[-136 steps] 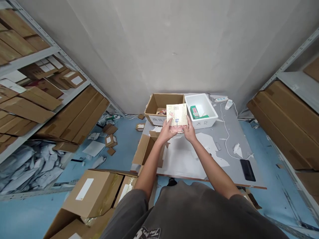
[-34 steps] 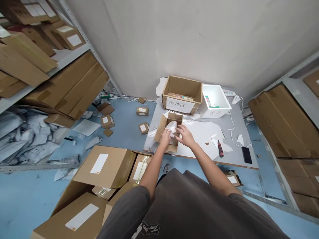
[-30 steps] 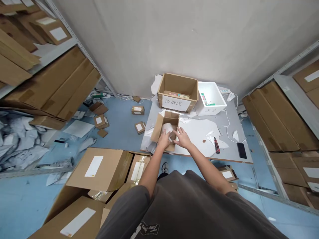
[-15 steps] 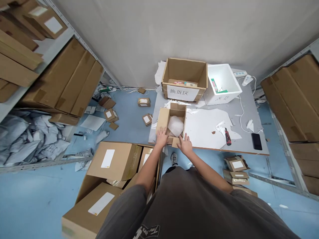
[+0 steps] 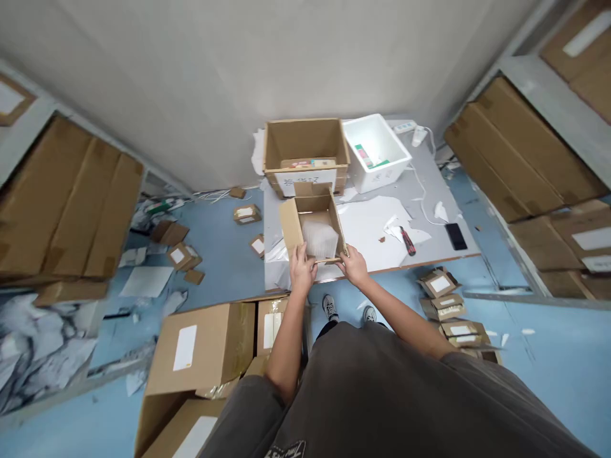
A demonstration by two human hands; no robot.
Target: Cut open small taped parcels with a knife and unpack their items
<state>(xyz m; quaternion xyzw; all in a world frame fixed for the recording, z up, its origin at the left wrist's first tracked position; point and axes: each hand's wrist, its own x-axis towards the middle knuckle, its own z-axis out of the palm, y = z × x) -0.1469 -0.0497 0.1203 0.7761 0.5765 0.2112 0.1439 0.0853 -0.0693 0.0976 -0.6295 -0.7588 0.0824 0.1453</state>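
A small open cardboard box (image 5: 292, 227) with white bubble wrap (image 5: 319, 237) inside is held over the near edge of the grey table (image 5: 429, 191). My left hand (image 5: 302, 268) grips its near left corner. My right hand (image 5: 354, 265) grips its near right corner. Both hands are closed on the box's near edge. Behind it stands a bigger labelled cardboard box (image 5: 305, 143) holding flat packages.
A white foam tub (image 5: 386, 162) sits at the back right of the table. A red utility knife (image 5: 407, 241), a black phone (image 5: 456, 236) and paper scraps lie on the table. Cartons (image 5: 205, 346) crowd the blue floor left; small parcels (image 5: 451, 305) lie right. Shelves line both sides.
The patterned package I held earlier is gone from my hands. They moved from the bubble wrap to the small box's near edge and drew the box toward me; the view swung left.
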